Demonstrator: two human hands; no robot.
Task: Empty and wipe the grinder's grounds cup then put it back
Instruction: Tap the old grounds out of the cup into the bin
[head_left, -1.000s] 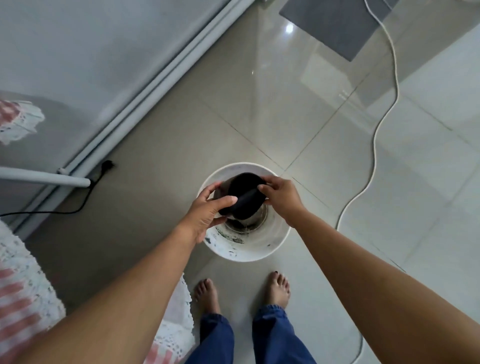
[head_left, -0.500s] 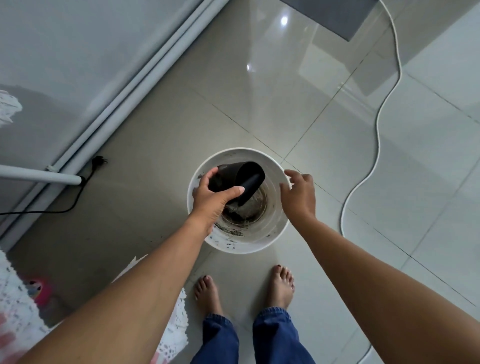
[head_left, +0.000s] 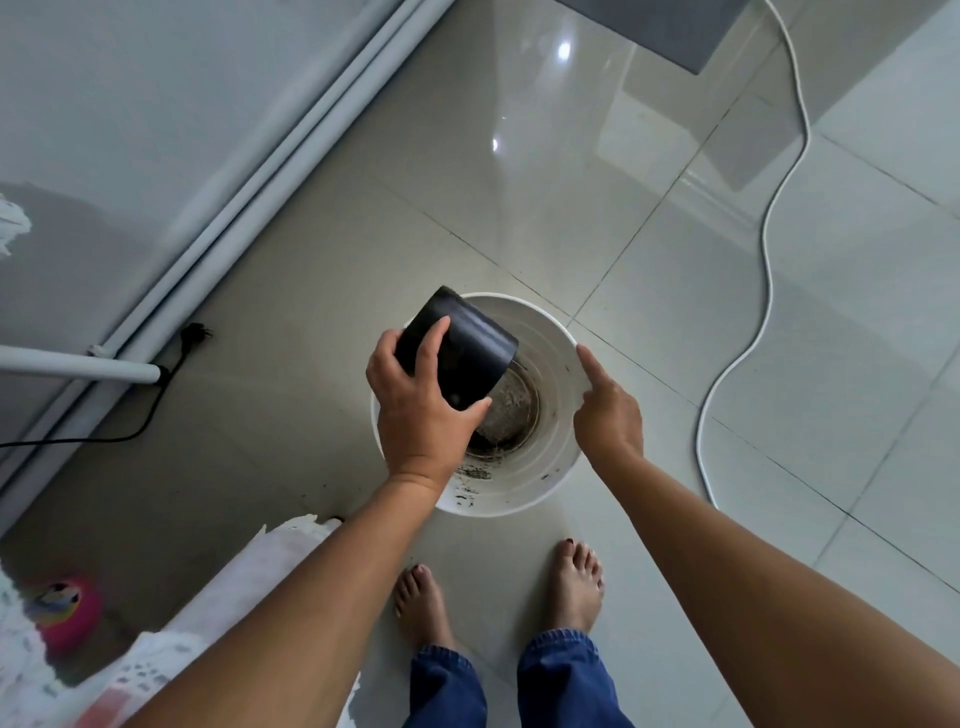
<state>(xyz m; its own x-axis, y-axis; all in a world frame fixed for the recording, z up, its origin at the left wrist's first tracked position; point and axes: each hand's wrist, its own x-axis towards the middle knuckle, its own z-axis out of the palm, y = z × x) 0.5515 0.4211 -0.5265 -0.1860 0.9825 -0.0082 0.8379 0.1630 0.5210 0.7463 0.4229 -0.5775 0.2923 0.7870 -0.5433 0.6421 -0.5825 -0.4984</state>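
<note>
The tiled floor (head_left: 649, 270) is pale and glossy, with a grey mat (head_left: 670, 26) at the top edge and a white cable (head_left: 769, 270) snaking down the right side. A white frame rail (head_left: 270, 156) runs diagonally along the left, and a black cord with its plug (head_left: 192, 335) lies at its foot. A lace-edged cloth (head_left: 218, 592) hangs in at lower left beside a pink object (head_left: 65, 613).

A white bucket (head_left: 558, 364) stands on the floor just ahead of two bare feet (head_left: 579, 582), its inside smeared with dark specks and a dark ring at the bottom.

The left hand (head_left: 421, 415) has its grip closed around the black cup (head_left: 460, 351), thumb on one side and fingers on the other. The cup is held tilted over the left part of the bucket, its mouth facing down into it.

The right hand (head_left: 608, 410) holds nothing: its grip is loosely curled with the index finger stretched out, the tip at the bucket's right rim.
</note>
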